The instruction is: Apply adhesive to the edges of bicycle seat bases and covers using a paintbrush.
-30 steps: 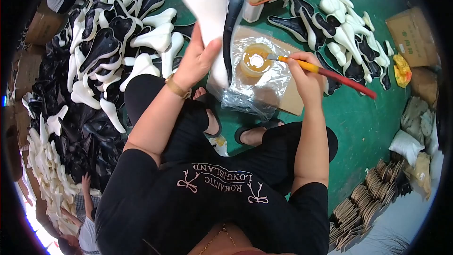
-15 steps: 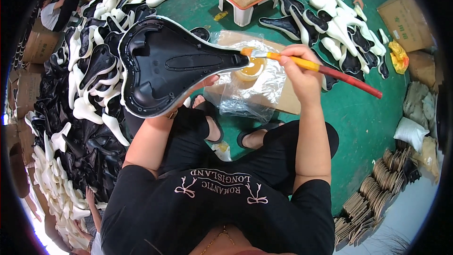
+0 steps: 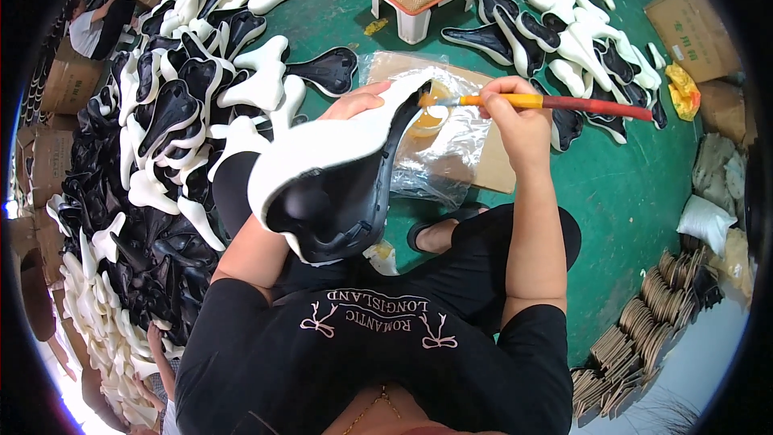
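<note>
Left hand (image 3: 354,103) has its fingers gripping the white-and-black saddle (image 3: 322,149) left of the amber tub (image 3: 424,126), hollow side tilted, likely so the brush (image 3: 519,101), finger-gripped by the right hand (image 3: 519,122) right of the tub, reaches the nose.

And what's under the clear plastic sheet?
Brown cardboard shows beneath the clear plastic sheet and extends past its right edge. The bicycle saddle hides part of the sheet, so what lies under there can't be seen.
</note>
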Motion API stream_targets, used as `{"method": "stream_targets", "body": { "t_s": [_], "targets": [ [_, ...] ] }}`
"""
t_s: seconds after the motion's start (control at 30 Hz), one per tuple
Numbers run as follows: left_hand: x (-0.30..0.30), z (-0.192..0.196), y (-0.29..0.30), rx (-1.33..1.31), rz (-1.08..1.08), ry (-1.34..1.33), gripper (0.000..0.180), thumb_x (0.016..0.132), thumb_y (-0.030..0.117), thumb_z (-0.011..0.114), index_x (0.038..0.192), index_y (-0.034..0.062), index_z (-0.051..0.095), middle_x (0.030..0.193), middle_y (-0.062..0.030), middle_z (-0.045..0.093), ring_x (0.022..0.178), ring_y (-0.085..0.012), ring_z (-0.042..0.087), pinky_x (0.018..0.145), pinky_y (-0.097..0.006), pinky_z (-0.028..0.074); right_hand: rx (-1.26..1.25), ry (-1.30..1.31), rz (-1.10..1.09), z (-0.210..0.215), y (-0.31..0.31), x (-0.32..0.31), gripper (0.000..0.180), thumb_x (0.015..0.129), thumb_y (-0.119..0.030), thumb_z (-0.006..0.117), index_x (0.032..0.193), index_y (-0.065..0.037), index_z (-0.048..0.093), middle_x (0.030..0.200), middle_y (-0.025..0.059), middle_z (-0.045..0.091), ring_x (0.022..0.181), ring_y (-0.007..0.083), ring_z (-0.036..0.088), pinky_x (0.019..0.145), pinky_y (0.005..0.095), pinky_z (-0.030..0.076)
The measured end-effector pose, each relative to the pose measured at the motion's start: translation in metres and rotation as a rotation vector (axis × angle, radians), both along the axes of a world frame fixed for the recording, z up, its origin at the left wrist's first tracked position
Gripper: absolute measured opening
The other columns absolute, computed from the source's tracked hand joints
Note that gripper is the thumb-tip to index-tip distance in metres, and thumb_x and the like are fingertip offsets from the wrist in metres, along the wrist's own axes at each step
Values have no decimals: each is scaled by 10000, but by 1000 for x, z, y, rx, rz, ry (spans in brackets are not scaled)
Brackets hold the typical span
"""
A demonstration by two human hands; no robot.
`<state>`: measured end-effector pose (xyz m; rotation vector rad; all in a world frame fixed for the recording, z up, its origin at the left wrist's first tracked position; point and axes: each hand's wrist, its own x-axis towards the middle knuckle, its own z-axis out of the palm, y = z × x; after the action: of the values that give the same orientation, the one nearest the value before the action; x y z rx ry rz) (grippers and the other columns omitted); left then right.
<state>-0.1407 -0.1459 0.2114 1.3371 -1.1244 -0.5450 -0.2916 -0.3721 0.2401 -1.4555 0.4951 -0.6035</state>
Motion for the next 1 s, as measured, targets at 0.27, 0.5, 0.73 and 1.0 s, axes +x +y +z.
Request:
{"method": "stream_targets", "body": {
  "t_s": [0.27, 0.5, 0.73, 1.0],
  "targets": [
    [-2, 18, -11, 42, 102, -490, 455, 765, 140, 677, 1187, 94, 514, 1337, -155, 509, 1193, -342, 528, 969, -358, 449, -82, 32, 258, 10, 8, -6, 65, 799, -39, 630, 843, 5, 612, 773, 39, 611, 693, 86, 565, 634, 217, 461],
    [14, -16, -27, -90, 26, -33, 418, 876, 94, 582, 1281, 47, 489, 1309, -132, 483, 1260, -254, 432, 1069, -334, 317, -499, 195, 23, -33, -19, 9, 119, 769, -108, 648, 851, -22, 648, 711, 34, 618, 668, 102, 584, 607, 234, 455],
    [30, -23, -47, 135, 107, 487, 360, 960, 148, 511, 1285, -6, 511, 1232, -91, 568, 1091, -132, 551, 982, -243, 411, -226, 21, -21, -23, -14, 6, 69, 781, -58, 649, 835, -18, 634, 730, 35, 621, 680, 101, 583, 617, 225, 459],
    [30, -14, -46, -147, -32, -194, 431, 805, 42, 649, 1214, 84, 522, 1305, -128, 516, 1247, -272, 461, 1052, -345, 351, 9, -62, 121, -1, 8, 4, 39, 805, -30, 628, 830, -7, 609, 768, 27, 606, 704, 86, 563, 640, 211, 459]
  ]
}}
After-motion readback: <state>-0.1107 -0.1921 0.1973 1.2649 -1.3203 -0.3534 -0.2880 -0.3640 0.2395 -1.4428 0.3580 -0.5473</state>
